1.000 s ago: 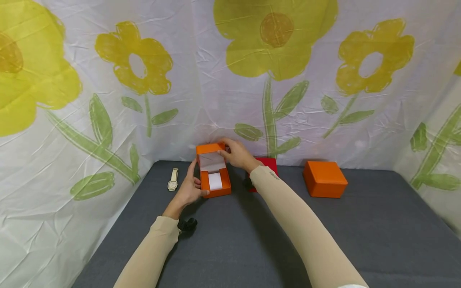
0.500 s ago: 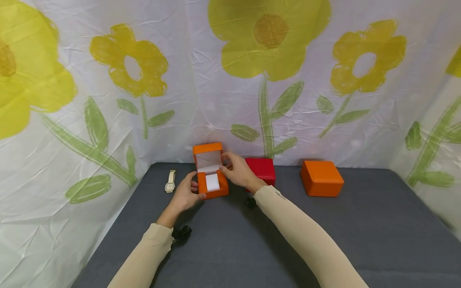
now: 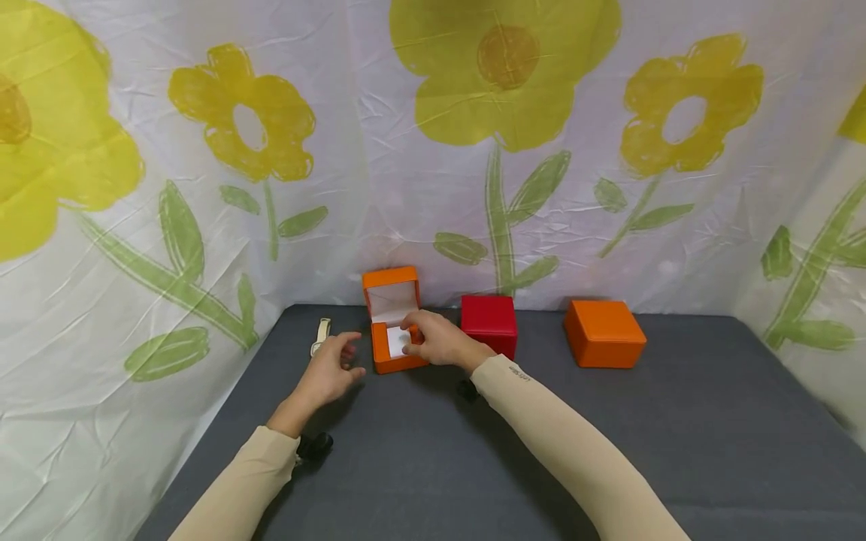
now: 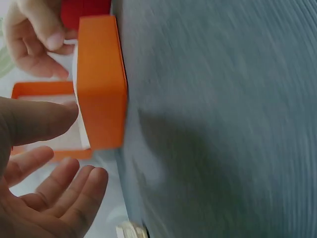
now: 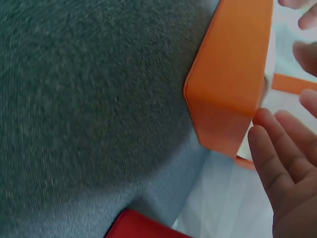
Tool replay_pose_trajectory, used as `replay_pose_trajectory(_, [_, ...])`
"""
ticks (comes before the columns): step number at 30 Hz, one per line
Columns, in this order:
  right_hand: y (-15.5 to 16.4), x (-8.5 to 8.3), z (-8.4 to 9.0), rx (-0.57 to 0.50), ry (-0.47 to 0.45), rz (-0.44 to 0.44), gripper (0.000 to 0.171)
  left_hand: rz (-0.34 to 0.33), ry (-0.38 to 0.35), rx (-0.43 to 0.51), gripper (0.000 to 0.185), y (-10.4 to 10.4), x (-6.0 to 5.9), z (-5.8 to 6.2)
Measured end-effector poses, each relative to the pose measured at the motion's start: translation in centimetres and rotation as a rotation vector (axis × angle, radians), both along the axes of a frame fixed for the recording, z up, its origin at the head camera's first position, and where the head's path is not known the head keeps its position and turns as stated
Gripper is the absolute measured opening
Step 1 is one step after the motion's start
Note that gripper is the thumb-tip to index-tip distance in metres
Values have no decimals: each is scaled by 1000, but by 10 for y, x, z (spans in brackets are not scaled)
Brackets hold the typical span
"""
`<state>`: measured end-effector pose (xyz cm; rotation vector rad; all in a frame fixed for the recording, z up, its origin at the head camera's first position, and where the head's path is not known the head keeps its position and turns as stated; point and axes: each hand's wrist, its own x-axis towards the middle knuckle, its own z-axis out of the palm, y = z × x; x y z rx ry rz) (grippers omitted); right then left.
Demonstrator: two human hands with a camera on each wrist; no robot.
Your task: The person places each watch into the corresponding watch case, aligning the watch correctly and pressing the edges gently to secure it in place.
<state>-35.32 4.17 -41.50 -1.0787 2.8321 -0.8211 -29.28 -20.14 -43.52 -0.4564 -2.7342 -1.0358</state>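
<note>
Fingers of right hand [image 3: 433, 342] pinch open orange box's [image 3: 392, 330] white insert [image 3: 396, 340]; left hand [image 3: 328, 372] relaxed nearby.

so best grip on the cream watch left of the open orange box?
Pinch the watch across its case, from above. It lies flat on the grey table, strap running away from the person, so the case sides look easiest to reach. The left hand is nearest; the open orange box stands apart, leaving room.

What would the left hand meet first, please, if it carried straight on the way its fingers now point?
Probably the open orange box: the left hand, fingers relaxed, points at its near left side across bare grey table. Depth is uncertain; the cream wristwatch lies off-line.
</note>
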Motion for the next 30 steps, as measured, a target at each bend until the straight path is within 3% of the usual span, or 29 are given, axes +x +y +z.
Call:
replay_pose_trajectory(11, [-10, -4, 2, 168, 3, 13, 42, 52, 30, -134, 58, -37, -5, -2])
replay_pose_trajectory(18, [-14, -10, 4, 145, -59, 53, 43, 94, 39, -178, 56, -58, -11, -8])
replay_pose_trajectory(30, [-11, -25, 8, 140, -198, 8, 50, 87, -23, -221, 54, -72, -28, -14])
